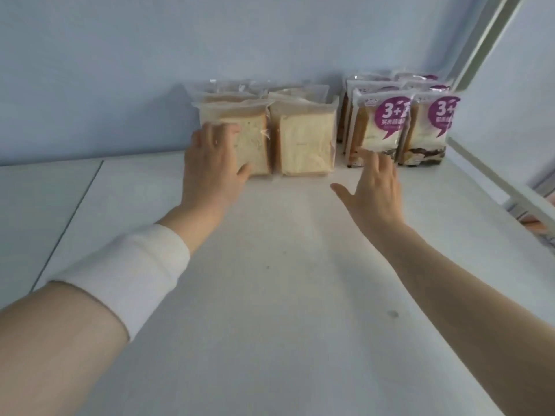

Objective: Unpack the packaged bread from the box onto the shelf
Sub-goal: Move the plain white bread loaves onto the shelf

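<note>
White shelf board [270,295] ran from 6 o'clock up to a pale blue wall [180,55] at 12 o'clock, and the packaged bread stood in rows against that wall.

At about 11 o'clock the left hand [211,166] lay with straight fingers flat against the front of a plain bread pack [255,139], covering its left half. The thumb stuck out toward 3 o'clock along the pack's lower edge, and nothing was curled around the wrapper. This pack stood upright at the hand's 1 o'clock, touching it. A second plain pack [306,142] stood just beside it at 3 o'clock, with more clear-wrapped packs lined up behind both. A white cuff [129,271] circled the left forearm.

At about 1 o'clock the right hand [375,193] hovered palm down with its fingers spread wide and its thumb pointing to 9 o'clock, holding nothing. A purple-labelled pack [378,127] stood upright at this hand's 12 o'clock. The fingertips overlapped its bottom edge, though blur hid whether they touched. Another purple-labelled pack [432,127] stood just beside the first at 3 o'clock, and further ones stood behind. A white frame post [486,40] slanted up at 2 o'clock.
</note>
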`<control>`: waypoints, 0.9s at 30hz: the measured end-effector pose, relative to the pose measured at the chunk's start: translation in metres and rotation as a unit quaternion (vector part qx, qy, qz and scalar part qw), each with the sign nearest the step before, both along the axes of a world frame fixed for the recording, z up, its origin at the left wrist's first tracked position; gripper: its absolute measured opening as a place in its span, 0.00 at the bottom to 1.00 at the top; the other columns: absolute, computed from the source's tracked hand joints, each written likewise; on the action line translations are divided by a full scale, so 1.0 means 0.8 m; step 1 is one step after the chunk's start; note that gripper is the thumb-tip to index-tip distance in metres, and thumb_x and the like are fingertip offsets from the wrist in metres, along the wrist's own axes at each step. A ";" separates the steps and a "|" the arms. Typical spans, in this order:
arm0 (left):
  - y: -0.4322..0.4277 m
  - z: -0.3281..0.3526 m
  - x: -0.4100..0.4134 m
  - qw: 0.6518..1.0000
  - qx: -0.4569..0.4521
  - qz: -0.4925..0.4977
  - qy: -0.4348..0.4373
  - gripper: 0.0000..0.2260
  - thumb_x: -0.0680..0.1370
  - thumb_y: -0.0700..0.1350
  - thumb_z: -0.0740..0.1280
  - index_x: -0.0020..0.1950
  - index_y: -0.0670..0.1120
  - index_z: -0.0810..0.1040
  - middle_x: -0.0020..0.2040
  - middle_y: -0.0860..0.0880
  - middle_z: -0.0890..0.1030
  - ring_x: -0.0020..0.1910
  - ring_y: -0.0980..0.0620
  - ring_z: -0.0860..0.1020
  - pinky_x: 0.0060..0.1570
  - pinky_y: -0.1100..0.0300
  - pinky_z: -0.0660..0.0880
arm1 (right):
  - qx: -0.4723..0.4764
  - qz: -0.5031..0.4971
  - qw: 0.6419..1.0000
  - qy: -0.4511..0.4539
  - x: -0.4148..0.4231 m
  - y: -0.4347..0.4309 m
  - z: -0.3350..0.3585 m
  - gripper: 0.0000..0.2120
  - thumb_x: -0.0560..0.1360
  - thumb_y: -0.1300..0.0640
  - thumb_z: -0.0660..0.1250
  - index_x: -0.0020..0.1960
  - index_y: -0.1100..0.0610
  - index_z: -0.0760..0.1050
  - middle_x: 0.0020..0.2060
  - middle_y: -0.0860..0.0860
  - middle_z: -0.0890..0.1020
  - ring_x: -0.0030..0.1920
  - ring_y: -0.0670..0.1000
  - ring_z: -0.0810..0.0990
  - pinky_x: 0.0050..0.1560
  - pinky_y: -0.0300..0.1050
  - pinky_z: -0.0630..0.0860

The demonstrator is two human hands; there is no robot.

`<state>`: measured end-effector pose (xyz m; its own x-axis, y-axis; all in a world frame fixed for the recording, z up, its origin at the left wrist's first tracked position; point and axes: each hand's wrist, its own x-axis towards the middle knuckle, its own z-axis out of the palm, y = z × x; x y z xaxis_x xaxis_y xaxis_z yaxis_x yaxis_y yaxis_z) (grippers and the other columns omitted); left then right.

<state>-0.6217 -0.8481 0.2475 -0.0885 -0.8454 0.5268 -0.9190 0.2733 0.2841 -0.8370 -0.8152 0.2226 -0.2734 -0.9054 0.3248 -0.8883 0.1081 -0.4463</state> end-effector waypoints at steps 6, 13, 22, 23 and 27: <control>0.138 0.012 -0.083 0.955 0.061 -0.147 -0.252 0.22 0.75 0.44 0.66 0.66 0.42 0.65 0.62 0.40 0.69 0.61 0.40 0.67 0.56 0.48 0.67 | 0.074 -0.057 0.985 0.144 -0.017 0.168 0.009 0.27 0.75 0.55 0.65 0.71 0.55 0.59 0.69 0.56 0.62 0.69 0.58 0.61 0.64 0.53 0.63; 0.329 0.005 -0.252 0.905 0.034 -0.298 -0.303 0.17 0.76 0.41 0.63 0.64 0.44 0.66 0.61 0.42 0.70 0.60 0.42 0.68 0.54 0.51 0.68 | 0.118 -0.188 0.963 0.152 -0.130 0.415 0.003 0.22 0.76 0.60 0.61 0.69 0.57 0.61 0.67 0.57 0.64 0.66 0.60 0.63 0.62 0.55 0.65; 0.625 -0.141 -0.512 0.802 0.108 -0.484 -0.331 0.13 0.77 0.41 0.61 0.61 0.43 0.66 0.61 0.41 0.70 0.62 0.41 0.67 0.57 0.48 0.67 | 0.309 -0.378 0.870 0.072 -0.314 0.768 -0.131 0.18 0.75 0.61 0.60 0.64 0.57 0.66 0.62 0.56 0.69 0.63 0.59 0.66 0.59 0.53 0.68; 0.646 -0.162 -0.534 0.792 0.121 -0.494 -0.339 0.14 0.77 0.41 0.61 0.62 0.44 0.66 0.61 0.41 0.70 0.62 0.41 0.67 0.57 0.48 0.67 | 0.326 -0.390 0.859 0.059 -0.330 0.798 -0.149 0.18 0.74 0.61 0.60 0.63 0.57 0.66 0.61 0.56 0.69 0.63 0.59 0.67 0.60 0.52 0.68; 0.703 -0.242 -0.619 0.747 0.160 -0.524 -0.377 0.17 0.74 0.38 0.62 0.63 0.43 0.65 0.61 0.41 0.71 0.60 0.42 0.68 0.56 0.50 0.68 | 0.375 -0.444 0.814 -0.016 -0.395 0.877 -0.213 0.17 0.74 0.63 0.59 0.62 0.56 0.66 0.60 0.56 0.69 0.61 0.58 0.68 0.56 0.52 0.72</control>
